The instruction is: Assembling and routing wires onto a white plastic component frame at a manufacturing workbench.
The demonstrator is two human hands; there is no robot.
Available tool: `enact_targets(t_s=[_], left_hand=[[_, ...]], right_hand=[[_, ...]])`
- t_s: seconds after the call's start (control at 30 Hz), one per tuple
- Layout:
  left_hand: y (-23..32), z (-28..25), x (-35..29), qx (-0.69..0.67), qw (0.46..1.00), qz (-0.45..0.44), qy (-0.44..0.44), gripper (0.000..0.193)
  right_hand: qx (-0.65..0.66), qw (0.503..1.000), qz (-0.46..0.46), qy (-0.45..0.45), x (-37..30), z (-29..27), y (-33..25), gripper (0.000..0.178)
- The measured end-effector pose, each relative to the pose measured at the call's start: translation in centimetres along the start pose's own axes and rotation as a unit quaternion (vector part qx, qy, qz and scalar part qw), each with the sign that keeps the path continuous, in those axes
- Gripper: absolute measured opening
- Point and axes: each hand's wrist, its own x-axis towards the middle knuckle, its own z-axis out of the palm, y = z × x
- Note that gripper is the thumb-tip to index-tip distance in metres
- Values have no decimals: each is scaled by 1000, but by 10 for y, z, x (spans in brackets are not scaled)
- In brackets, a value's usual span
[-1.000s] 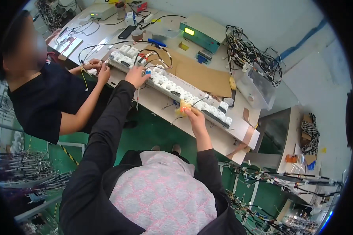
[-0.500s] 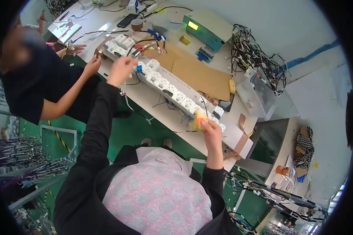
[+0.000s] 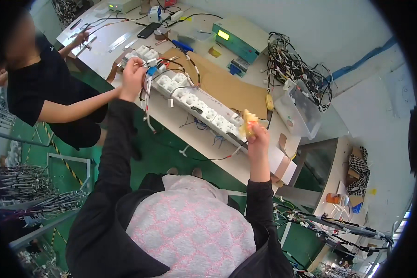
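My left hand (image 3: 131, 79) is closed on a wire harness (image 3: 147, 99) at the left end of the white connector row. Its wires hang below the hand over the table's front edge, and a blue connector (image 3: 151, 71) sits beside my fingers. My right hand (image 3: 258, 138) grips a crumpled yellow piece (image 3: 249, 121) with a reddish patch; its exact kind is unclear. That hand is raised over the right end of the long strip of white connector blocks (image 3: 190, 99). Dark wires run across the strip.
A co-worker (image 3: 41, 88) stands at the left, handling cables. On the table are brown cardboard (image 3: 231, 90), a green tester box with a lit screen (image 3: 238, 39), a phone (image 3: 149, 30) and a clear plastic bin (image 3: 301, 113). Black cable bundles (image 3: 294, 60) hang behind it.
My left hand has shifted slightly, bringing hanging wires and the blue connector up near it. My right hand has moved right and up with the yellow piece. The co-worker has shifted too.
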Motion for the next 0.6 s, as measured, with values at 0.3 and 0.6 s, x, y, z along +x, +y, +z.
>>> enact_targets(t_s=[0.3, 0.6], left_hand=[[16, 3, 27, 379, 915, 115, -71, 50], [-12, 10, 43, 580, 799, -96, -126, 98]], right_hand=[[132, 946, -146, -256, -25, -10, -41, 32], [-94, 955, 161, -233, -161, -54, 7, 30]])
